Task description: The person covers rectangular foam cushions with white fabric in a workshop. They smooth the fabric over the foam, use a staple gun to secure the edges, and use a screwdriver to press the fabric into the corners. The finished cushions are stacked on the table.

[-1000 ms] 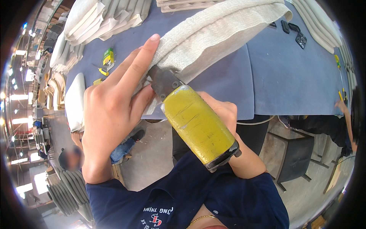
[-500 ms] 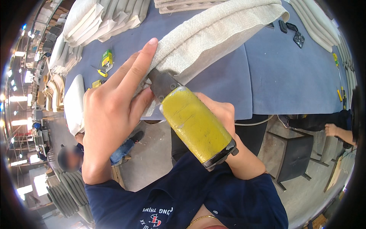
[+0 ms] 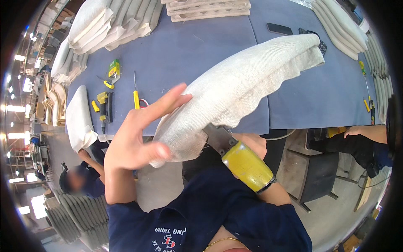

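A curved panel covered in cream fabric lies slantwise over the table's near edge, its loose fabric border hanging toward me. My left hand is at the panel's near left end, fingers spread and thumb apart, slightly blurred. Whether its fingertips touch the fabric I cannot tell. In my right hand is a yellow staple gun, whose dark nose meets the fabric's lower border. The gun's body hides part of that hand.
On the blue-grey table lie another yellow-black staple gun, a screwdriver, a small green-yellow box and a phone. Fabric-covered panels are stacked behind. Co-workers sit at left and right.
The panel has turned over so its smooth covered face shows, and it sits lower. My left hand has let go of the edge and spread. The staple gun has moved right and down.
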Tool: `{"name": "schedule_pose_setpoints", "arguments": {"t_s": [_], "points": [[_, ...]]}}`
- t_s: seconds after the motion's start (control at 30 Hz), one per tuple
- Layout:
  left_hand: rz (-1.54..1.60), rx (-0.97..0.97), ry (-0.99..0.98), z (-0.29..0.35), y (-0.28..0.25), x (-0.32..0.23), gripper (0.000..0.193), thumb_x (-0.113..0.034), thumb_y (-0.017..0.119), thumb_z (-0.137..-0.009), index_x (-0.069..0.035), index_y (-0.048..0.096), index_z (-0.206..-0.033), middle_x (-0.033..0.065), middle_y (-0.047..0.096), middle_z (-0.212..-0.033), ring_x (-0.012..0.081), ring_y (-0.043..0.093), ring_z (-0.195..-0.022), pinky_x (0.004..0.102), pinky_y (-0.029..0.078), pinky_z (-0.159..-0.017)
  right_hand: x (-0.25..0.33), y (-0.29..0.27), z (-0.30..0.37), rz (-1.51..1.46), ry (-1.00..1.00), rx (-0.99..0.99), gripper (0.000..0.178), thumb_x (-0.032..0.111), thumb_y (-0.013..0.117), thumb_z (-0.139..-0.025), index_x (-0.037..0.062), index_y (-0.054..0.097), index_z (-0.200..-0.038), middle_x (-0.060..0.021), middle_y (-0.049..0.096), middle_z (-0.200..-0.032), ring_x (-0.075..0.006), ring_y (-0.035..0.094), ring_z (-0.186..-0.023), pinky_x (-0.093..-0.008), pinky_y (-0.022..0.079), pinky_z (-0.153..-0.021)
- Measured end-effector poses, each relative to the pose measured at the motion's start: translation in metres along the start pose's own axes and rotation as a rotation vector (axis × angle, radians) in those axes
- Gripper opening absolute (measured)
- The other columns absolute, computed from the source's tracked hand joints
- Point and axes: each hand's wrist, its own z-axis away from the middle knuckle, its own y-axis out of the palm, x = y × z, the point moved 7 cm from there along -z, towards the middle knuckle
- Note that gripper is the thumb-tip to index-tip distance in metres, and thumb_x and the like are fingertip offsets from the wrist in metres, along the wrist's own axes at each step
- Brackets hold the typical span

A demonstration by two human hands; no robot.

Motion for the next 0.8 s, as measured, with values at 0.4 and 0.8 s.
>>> {"name": "schedule_pose_setpoints", "arguments": {"t_s": [0.4, 0.8], "points": [[0.294, 0.097, -0.351, -0.040, 0.024, 0.162, 0.084, -0.060, 0.037, -0.120, 0.007, 0.043, -0.171, 0.0228, 0.045, -0.177, 0.0331, 0.039, -0.167, 0.0422, 0.026, -0.136, 0.010, 0.000, 0.000, 0.047, 0.100, 0.016, 0.040, 0.017, 0.093, -0.079, -0.0024, 0.080, -0.112, -0.0118, 0.077, -0.080, -0.0267, 0.078, -0.066, -0.0321, 0.059, -0.064], [0.104, -0.210, 0.195, 0.050, 0.026, 0.072, 0.120, -0.050, 0.098, -0.083, 0.007, 0.040, -0.171, 0.0316, 0.044, -0.174, 0.0437, 0.051, -0.158, 0.0513, 0.041, -0.128, 0.009, -0.005, -0.011, 0.007, 0.152, 0.090, 0.037, 0.016, 0.094, -0.083, 0.0031, 0.081, -0.115, -0.0095, 0.081, -0.087, -0.0273, 0.081, -0.073, -0.0310, 0.061, -0.067]]}}
